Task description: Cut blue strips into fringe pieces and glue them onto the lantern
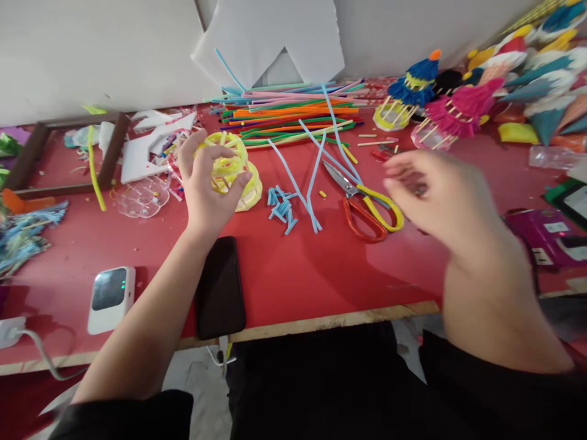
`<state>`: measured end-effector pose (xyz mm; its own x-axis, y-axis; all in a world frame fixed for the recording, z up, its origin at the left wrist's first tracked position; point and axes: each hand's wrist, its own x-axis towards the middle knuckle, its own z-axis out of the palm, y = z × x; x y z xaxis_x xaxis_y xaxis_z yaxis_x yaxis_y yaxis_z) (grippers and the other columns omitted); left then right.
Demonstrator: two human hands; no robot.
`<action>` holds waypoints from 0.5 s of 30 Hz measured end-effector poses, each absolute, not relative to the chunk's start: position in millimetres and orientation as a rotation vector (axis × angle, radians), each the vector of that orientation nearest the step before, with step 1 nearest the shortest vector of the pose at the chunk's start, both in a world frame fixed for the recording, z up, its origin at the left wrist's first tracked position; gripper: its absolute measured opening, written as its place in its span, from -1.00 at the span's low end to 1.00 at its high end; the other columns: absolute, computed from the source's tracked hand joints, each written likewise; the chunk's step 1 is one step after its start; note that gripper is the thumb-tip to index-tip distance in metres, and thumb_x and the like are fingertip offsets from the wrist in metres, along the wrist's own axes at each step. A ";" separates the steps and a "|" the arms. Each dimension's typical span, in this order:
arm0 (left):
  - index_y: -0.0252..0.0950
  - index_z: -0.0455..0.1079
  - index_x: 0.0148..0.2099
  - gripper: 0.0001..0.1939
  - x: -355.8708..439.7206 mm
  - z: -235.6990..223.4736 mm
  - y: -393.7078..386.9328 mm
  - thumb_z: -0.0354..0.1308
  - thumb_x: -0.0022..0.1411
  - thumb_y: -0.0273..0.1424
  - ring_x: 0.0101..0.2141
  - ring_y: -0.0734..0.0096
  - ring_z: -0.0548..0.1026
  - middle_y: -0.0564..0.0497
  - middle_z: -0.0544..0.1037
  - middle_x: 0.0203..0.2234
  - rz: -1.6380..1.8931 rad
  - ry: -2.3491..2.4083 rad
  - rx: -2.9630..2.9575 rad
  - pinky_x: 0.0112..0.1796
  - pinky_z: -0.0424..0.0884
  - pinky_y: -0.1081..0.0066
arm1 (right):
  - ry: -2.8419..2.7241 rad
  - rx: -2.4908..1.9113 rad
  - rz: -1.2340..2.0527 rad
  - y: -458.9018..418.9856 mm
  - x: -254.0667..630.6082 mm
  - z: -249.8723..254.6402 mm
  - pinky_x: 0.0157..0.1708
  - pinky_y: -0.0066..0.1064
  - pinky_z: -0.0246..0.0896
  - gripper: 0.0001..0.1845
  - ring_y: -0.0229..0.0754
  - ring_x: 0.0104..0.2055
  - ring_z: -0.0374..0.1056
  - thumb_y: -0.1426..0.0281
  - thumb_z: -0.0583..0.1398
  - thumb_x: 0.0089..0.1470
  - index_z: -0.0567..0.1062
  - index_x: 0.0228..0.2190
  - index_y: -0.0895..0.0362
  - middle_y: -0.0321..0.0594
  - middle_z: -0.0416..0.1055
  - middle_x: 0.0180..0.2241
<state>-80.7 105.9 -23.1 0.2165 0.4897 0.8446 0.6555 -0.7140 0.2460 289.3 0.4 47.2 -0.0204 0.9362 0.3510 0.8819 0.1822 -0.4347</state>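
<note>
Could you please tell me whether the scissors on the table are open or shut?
The scissors look shut: their blades lie together, narrowing to a single tip with no visible gap.

– Which colours are found by the left hand (205,183)?
– Pale yellow is shown by the openwork piece (251,191) beside it; light blue, by the cut lengths (281,210) to its right.
– And by the right hand (443,192)?
– Red and yellow are displayed on the scissors (352,190), left of it.
</note>
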 end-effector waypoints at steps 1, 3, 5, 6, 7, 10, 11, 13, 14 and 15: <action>-0.04 0.44 0.11 -0.52 -81.8 -26.1 109.6 0.43 0.22 -0.07 0.24 -0.07 0.36 -0.07 0.37 0.22 -1.524 -1.099 -2.306 0.20 0.36 -0.30 | -1.918 -1.820 0.123 -0.5 305.0 51.1 -0.04 -0.11 0.52 -0.67 0.02 -0.13 0.62 0.55 0.24 0.13 0.59 -0.05 0.17 0.03 0.67 -0.11; -0.03 0.40 0.15 -0.51 -84.2 -29.6 117.7 0.38 0.27 -0.02 0.23 0.00 0.35 -0.02 0.37 0.21 -1.577 -1.074 -2.279 0.22 0.33 -0.27 | -1.979 -2.090 0.096 -2.4 332.9 52.4 0.16 -0.03 0.42 -0.48 0.13 0.10 0.56 0.69 0.23 0.04 0.58 0.05 0.23 0.17 0.60 0.07; -0.04 0.37 0.18 -0.43 -86.6 -28.5 124.7 0.33 0.26 0.10 0.18 0.05 0.37 0.02 0.41 0.18 -1.641 -1.018 -2.237 0.19 0.37 -0.22 | -2.004 -2.277 0.207 -4.9 353.9 46.7 0.20 -0.03 0.39 -0.43 0.18 0.19 0.51 0.73 0.19 0.07 0.56 0.12 0.30 0.24 0.57 0.12; -0.04 0.36 0.20 -0.38 -87.3 -25.9 126.6 0.29 0.26 0.17 0.16 0.07 0.39 0.03 0.43 0.16 -1.661 -0.991 -2.219 0.16 0.41 -0.20 | -2.002 -2.306 0.268 -6.4 362.0 42.4 0.21 -0.07 0.39 -0.42 0.14 0.19 0.52 0.75 0.15 0.09 0.56 0.14 0.30 0.23 0.57 0.13; -0.06 0.36 0.20 -0.34 -87.4 -22.0 126.8 0.23 0.26 0.24 0.15 0.08 0.41 0.03 0.46 0.14 -1.679 -0.972 -2.208 0.13 0.44 -0.18 | -1.996 -2.303 0.308 -8.0 368.9 37.5 0.21 -0.12 0.39 -0.41 0.10 0.18 0.53 0.76 0.13 0.10 0.56 0.14 0.29 0.20 0.57 0.13; -0.09 0.35 0.24 -0.35 -80.9 -4.3 112.3 0.12 0.35 0.24 0.13 0.09 0.49 0.04 0.51 0.11 -1.689 -0.946 -2.317 0.12 0.49 -0.19 | -2.021 -2.208 0.255 -12.0 386.4 22.6 0.17 -0.24 0.40 -0.39 0.02 0.16 0.53 0.77 0.17 0.06 0.59 0.11 0.23 0.13 0.57 0.11; -0.09 0.35 0.25 -0.39 -75.9 2.3 102.3 0.16 0.37 0.17 0.14 0.08 0.50 0.03 0.51 0.11 -1.707 -0.945 -2.374 0.13 0.49 -0.19 | -2.030 -2.190 0.211 -12.6 391.8 18.4 0.15 -0.25 0.40 -0.39 0.03 0.16 0.53 0.77 0.22 0.02 0.61 0.09 0.21 0.14 0.57 0.09; -0.09 0.36 0.24 -0.48 -62.4 13.9 77.1 0.29 0.36 0.00 0.15 0.08 0.52 0.01 0.54 0.10 -1.774 -1.021 -2.517 0.14 0.53 -0.12 | -2.030 -2.193 0.182 -12.5 401.7 11.9 0.06 -0.25 0.44 -0.40 0.05 0.12 0.55 0.77 0.31 -0.06 0.65 0.03 0.21 0.15 0.59 0.02; -0.09 0.37 0.22 -0.52 -54.8 18.4 63.5 0.27 0.39 -0.02 0.15 0.08 0.53 -0.02 0.54 0.09 -1.840 -1.079 -2.548 0.15 0.55 -0.11 | -2.027 -2.201 0.189 -11.8 406.1 10.0 0.02 -0.24 0.45 -0.43 0.05 0.07 0.57 0.77 0.33 -0.09 0.67 -0.02 0.20 0.14 0.60 -0.03; -0.08 0.39 0.19 -0.53 -47.2 21.8 50.2 0.25 0.39 0.02 0.12 0.07 0.56 -0.05 0.55 0.07 -1.897 -1.078 -2.534 0.11 0.58 -0.09 | -2.029 -2.206 0.199 -10.9 410.1 8.9 -0.01 -0.22 0.45 -0.47 0.05 0.02 0.58 0.77 0.34 -0.09 0.69 -0.07 0.19 0.12 0.62 -0.08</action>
<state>-47.2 50.2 21.8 0.1572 0.5975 0.7863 0.3699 -0.7739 0.5141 410.1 -10.9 8.9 0.0832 0.9965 -0.0041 0.9783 -0.0825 -0.1900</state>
